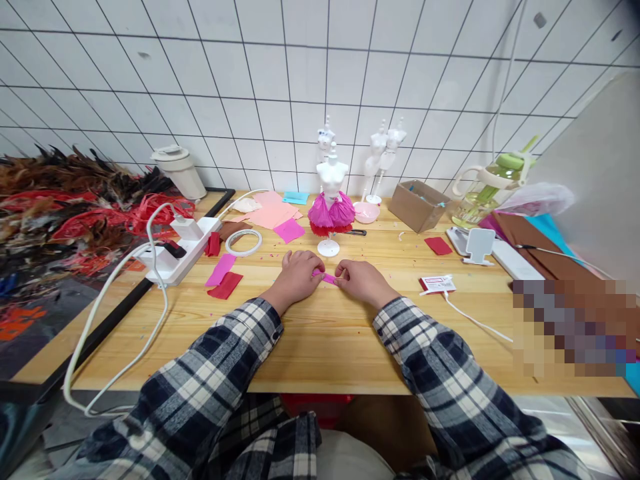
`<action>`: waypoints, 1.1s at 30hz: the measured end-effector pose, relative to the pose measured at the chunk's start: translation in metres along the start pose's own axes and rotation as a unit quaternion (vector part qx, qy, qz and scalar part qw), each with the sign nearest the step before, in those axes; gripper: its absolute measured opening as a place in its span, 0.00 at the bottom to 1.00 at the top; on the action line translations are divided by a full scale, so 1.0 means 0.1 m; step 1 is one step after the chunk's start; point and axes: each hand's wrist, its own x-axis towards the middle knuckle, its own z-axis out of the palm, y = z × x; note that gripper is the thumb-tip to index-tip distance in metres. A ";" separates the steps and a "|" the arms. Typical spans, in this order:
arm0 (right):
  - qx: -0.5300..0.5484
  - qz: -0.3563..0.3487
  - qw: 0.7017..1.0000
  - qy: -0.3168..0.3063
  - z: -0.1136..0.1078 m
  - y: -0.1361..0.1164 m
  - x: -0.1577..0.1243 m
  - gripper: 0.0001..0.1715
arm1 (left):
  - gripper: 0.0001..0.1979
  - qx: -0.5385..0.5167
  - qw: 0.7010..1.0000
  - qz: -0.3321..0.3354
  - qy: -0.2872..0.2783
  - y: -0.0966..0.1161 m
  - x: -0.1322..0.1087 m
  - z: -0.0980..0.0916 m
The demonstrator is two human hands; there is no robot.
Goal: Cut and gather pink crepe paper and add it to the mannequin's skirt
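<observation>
Between my two hands, low over the wooden table (320, 347), is a narrow strip of magenta paper (329, 278). The fingers of my left hand (299, 277) pinch its left end. My right hand (365, 280) pinches the right end between thumb and fingers. Just beyond my hands stands a small white mannequin (333, 177) on a round base. It wears a ruffled magenta skirt (331, 212) with a red layer beneath. Left of my left hand lie a magenta paper piece (221, 269) and a red one (226, 285), partly overlapping.
At the left are a white power strip (187, 257) with looping cables, a tape roll (243, 243) and feathers (60, 193). Toward the wall stand more mannequins (385, 153), a cardboard box (419, 205) and a green-lidded bottle (493, 190). A phone stand (479, 245) is at the right.
</observation>
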 end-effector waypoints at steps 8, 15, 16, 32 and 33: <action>0.030 -0.017 0.999 0.020 0.01 0.06 0.02 0.05 | 0.06 -0.027 0.999 0.029 0.021 0.00 -0.04 -0.11; 0.350 0.012 0.935 0.053 -0.02 0.04 0.06 0.09 | 0.23 -0.364 0.913 -0.150 0.107 0.07 -0.04 -0.19; 0.384 -0.002 0.922 0.052 -0.01 0.03 0.06 0.09 | 0.24 -0.444 0.879 -0.164 0.067 0.12 -0.05 -0.18; 0.384 -0.050 0.918 0.085 0.09 -0.05 0.01 0.16 | 0.20 -0.640 0.736 -0.219 0.022 0.27 -0.09 -0.08; 0.370 -0.056 0.923 0.088 0.09 -0.05 0.00 0.16 | 0.20 -0.643 0.732 -0.225 0.016 0.27 -0.09 -0.08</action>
